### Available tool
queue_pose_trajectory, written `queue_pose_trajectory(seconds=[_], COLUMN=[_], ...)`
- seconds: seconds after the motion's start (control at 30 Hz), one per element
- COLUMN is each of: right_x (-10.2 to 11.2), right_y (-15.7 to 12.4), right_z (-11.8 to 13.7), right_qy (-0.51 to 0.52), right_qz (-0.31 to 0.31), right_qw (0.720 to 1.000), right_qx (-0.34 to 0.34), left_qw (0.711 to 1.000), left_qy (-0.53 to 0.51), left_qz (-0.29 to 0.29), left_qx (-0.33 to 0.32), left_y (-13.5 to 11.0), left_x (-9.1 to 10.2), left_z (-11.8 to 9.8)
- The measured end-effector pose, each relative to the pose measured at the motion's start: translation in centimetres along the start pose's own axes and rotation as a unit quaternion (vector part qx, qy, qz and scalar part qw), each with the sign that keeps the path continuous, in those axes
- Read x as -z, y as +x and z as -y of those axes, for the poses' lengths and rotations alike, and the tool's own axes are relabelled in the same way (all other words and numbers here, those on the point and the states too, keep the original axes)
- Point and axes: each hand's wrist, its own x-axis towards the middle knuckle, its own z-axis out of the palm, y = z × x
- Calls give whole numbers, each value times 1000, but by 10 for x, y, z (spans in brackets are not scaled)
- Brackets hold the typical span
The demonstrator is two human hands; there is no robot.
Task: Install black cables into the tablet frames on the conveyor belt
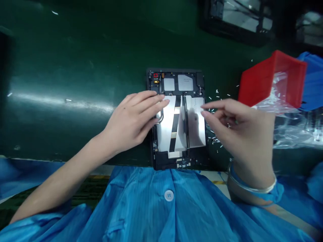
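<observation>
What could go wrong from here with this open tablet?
The small white bits scattered on the green mat could get swept into the open tablet. The tilted red bin near the right hand might tip. The left hand, over the silver battery panel, could perhaps dent it.

On my feed the wearer has on a loose, shiny blue smock (141,205) with fine stripes, fastened down the front by a round white button (169,195). The left hand (131,122) is bare, and its blue sleeve (47,220) ends well up the forearm. Beside the right hand (242,137), I see a thin silver bangle (252,185) and a gathered blue cuff (274,194) around the wrist.
</observation>
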Motion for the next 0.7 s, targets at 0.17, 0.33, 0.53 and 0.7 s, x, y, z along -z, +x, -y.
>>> queue_pose_trajectory(seconds=[0.17,0.33,0.53,0.7], right_x=[-5,-18,-25,-31], right_y=[-42,-55,-53,-54], right_z=[-22,-26,-27,-30], right_qy=[-182,-227,-149,-147], right_qz=[32,60,62,54], right_qw=[982,971,984,985], right_qx=[-27,-43,-69,-70], left_qw=[978,980,967,969], left_qy=[-17,-28,-57,123], left_qz=[-132,-58,-92,-115], left_qx=[158,186,232,183], left_y=[-42,-70,-66,-60], left_x=[-4,-33,-36,-35], left_z=[-24,-63,-69,-56])
